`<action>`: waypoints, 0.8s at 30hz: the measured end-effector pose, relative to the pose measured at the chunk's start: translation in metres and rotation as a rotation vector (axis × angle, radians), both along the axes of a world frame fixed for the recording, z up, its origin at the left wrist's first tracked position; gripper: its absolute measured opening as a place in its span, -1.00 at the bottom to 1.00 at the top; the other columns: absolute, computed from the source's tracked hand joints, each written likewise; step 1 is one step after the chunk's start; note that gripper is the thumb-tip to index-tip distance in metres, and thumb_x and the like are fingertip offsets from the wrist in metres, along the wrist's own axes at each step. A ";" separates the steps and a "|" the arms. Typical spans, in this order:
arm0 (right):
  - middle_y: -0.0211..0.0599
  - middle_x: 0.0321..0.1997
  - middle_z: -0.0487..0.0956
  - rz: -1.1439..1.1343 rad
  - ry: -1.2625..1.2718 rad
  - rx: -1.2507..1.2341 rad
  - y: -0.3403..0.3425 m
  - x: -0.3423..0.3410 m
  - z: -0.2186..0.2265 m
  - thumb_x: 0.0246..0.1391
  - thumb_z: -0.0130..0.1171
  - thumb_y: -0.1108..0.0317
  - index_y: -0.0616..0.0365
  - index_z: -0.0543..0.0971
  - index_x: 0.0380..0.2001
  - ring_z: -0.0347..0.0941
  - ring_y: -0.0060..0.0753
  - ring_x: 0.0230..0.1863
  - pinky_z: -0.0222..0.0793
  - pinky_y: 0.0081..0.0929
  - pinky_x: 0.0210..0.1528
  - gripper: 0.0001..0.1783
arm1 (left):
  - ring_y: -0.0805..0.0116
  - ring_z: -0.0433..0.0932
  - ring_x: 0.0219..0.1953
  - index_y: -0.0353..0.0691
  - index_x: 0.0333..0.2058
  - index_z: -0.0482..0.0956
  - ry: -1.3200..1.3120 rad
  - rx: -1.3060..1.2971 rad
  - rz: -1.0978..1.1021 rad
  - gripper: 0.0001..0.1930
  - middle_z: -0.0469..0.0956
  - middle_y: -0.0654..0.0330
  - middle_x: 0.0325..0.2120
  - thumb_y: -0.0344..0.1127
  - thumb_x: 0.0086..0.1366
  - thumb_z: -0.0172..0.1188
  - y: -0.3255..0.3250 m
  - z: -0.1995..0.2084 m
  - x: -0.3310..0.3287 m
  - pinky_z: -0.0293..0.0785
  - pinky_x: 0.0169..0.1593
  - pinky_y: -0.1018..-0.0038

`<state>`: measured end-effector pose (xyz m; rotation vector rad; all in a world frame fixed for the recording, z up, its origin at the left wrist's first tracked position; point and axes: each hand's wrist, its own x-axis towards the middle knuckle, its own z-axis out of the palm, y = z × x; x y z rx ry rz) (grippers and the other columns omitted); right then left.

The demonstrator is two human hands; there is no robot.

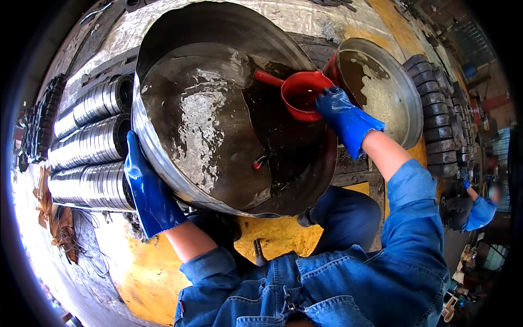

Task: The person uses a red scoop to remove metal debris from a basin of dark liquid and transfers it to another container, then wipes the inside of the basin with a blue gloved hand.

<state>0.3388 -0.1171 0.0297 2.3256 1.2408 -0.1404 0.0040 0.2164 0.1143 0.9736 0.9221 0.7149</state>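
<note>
A large round metal tub [188, 191] stands tilted in front of me, with dark liquid pooled on its right side. My right hand [340, 111], in a blue rubber glove, grips the rim of a red dipper [305, 90] over the tub's right part. The dipper's handle points left, and some dark liquid shows in its bowl. Outside the tub, on the left, my gloved left hand [147, 191] lies along the wall with fingers stretched out. A small red-tipped thing [257, 164] is at the liquid's edge; its kind is unclear.
A bucket [411, 101] with liquid and pale froth stands right of the tub. Rows of stacked shiny metal rings [90, 150] lie at the left. Dark ribbed parts [436, 117] line the right. Another person [479, 212] is farther right. Yellow flooring [272, 231] shows between my legs.
</note>
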 end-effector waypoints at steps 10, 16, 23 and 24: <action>-0.03 -0.09 0.65 -0.154 0.683 0.487 0.036 -0.080 0.031 0.11 0.20 -0.02 0.11 0.62 -0.07 0.58 0.03 0.00 0.49 -0.17 0.03 -0.53 | 0.19 0.63 -0.10 -0.42 0.10 0.54 0.020 -0.019 0.031 -0.34 0.63 -0.04 -0.06 0.16 0.41 0.02 -0.008 0.007 -0.001 0.51 0.03 0.40; -0.08 0.17 0.52 -0.072 0.427 0.246 0.039 0.022 0.050 -0.04 0.37 0.21 0.05 0.51 0.11 0.45 -0.09 0.21 0.38 -0.26 0.24 -0.40 | 0.14 0.63 -0.09 -0.40 0.10 0.54 -0.070 -0.106 -0.005 -0.33 0.62 -0.05 -0.05 0.18 0.39 0.04 0.008 -0.015 0.000 0.54 0.03 0.36; -0.23 0.15 0.54 0.437 0.055 -0.089 0.046 0.032 -0.019 0.13 0.11 0.34 -0.03 0.55 0.08 0.46 -0.14 0.20 0.43 -0.24 0.14 -0.59 | 0.12 0.63 -0.07 -0.38 0.11 0.54 0.064 0.115 0.057 -0.33 0.61 -0.06 -0.03 0.19 0.39 0.03 -0.006 0.002 -0.002 0.54 0.04 0.34; -0.22 0.07 0.59 0.345 0.153 -0.145 0.056 0.018 -0.007 0.14 0.10 0.35 -0.01 0.59 0.02 0.52 -0.14 0.13 0.48 -0.25 0.07 -0.64 | 0.12 0.63 -0.08 -0.38 0.11 0.54 0.064 0.114 0.064 -0.33 0.61 -0.06 -0.03 0.19 0.39 0.03 -0.006 0.003 -0.003 0.54 0.03 0.34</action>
